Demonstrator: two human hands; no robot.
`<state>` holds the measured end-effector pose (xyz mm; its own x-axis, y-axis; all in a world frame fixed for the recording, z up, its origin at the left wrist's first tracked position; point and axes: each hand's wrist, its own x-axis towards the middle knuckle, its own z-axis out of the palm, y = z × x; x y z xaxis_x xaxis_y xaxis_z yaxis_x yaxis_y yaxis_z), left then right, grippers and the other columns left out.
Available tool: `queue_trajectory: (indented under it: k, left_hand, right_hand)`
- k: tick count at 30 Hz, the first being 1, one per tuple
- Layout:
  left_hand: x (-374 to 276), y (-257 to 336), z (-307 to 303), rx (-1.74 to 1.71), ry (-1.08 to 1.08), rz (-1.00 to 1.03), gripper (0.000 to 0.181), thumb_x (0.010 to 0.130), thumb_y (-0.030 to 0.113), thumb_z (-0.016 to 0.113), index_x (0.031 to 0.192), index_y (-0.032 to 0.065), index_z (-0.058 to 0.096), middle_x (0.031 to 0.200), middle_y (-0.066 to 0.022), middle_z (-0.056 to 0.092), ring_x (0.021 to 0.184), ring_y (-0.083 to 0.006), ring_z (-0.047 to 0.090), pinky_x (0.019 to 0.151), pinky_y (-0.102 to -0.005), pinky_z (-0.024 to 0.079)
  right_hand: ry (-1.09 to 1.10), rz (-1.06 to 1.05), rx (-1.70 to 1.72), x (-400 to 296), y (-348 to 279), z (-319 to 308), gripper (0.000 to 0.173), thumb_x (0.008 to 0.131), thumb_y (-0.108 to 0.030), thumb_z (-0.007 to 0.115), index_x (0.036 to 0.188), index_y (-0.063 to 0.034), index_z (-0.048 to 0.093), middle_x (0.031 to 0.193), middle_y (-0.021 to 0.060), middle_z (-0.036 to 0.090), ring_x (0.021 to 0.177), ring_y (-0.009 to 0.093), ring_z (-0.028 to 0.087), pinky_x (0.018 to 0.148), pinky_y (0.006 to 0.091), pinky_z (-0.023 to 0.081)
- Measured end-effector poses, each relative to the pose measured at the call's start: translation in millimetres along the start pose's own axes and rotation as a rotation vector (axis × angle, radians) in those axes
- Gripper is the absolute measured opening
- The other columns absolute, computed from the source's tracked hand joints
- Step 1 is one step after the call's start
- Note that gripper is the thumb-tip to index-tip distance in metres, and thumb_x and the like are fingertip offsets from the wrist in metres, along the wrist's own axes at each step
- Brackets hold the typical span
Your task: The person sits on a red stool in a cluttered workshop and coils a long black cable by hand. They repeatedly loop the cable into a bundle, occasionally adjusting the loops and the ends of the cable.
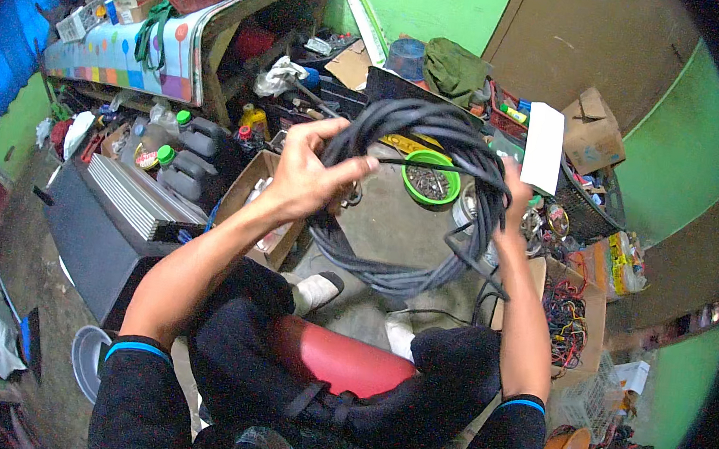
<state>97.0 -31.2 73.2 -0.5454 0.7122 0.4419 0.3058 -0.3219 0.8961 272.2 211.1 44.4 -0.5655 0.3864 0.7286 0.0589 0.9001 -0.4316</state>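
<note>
A thick coil of black cable (406, 281) hangs between my two hands above the floor. My left hand (312, 174) grips its left side, thumb lying over the inner edge. On the coil's right side my right hand (515, 200) is closed around the strands, its fingers partly hidden. One thin strand stretches across the upper part of the ring from hand to hand. Loose cable trails from the lower right of the coil down to the floor near my foot. Through the ring shows a green bowl (431, 177) holding screws or nails.
A cardboard box of tangled wires (591, 325) stands at right. At left are a black speaker-like cabinet (93, 225) and grey jugs with green caps (188, 172). Behind is a cluttered table (185, 45). A red stool seat (340, 356) lies between my legs.
</note>
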Motion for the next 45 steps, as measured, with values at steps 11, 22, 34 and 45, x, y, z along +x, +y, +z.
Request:
queue_trajectory:
  k: [11,22,34,45]
  left_hand:
    - [15.5,-8.4,-26.3,-0.118,0.269,-0.17,0.013,0.086,0.007,0.057,0.075,0.0024,0.052,0.051,-0.0009,0.048,0.035,-0.009,0.043,0.034,-0.0251,0.038]
    - [21.3,-18.8,-13.6,-0.373,0.394,-0.388,0.017,0.087,0.014,0.054,0.073,0.0055,0.05,0.056,0.001,0.043,0.042,-0.0093,0.043,0.04,-0.0281,0.044]
    - [70.7,-70.3,-55.4,-0.495,0.868,-0.421,0.022,0.08,0.013,0.063,0.066,-0.0004,0.052,0.053,-0.0062,0.049,0.043,-0.0156,0.049,0.04,-0.0313,0.045]
    - [65.8,-74.8,-69.5,-0.226,0.92,-0.386,0.032,0.083,0.021,0.064,0.064,-0.0031,0.056,0.054,-0.0087,0.054,0.043,-0.0161,0.052,0.04,-0.0324,0.045]
  right_hand:
    - [-0.397,0.404,0.674,-27.8,5.8,-4.2,0.051,0.079,-0.002,0.07,0.125,-0.0039,0.049,0.094,0.0057,0.061,0.077,0.009,0.059,0.067,0.0229,0.051]
    - [-0.24,0.276,0.417,-38.2,-80.0,-8.6,0.033,0.075,-0.009,0.07,0.105,0.001,0.059,0.107,0.0154,0.061,0.093,0.018,0.061,0.076,0.0283,0.051]
    - [-1.131,-0.551,0.084,-82.1,-103.3,23.9,0.03,0.058,-0.02,0.069,0.079,-0.0001,0.061,0.077,0.0123,0.064,0.077,0.031,0.059,0.082,0.0383,0.042]
    - [-1.076,0.297,0.763,-56.4,-72.3,-52.3,0.03,0.081,-0.019,0.07,0.101,0.0026,0.064,0.073,0.0068,0.065,0.065,0.014,0.062,0.09,0.0391,0.047]
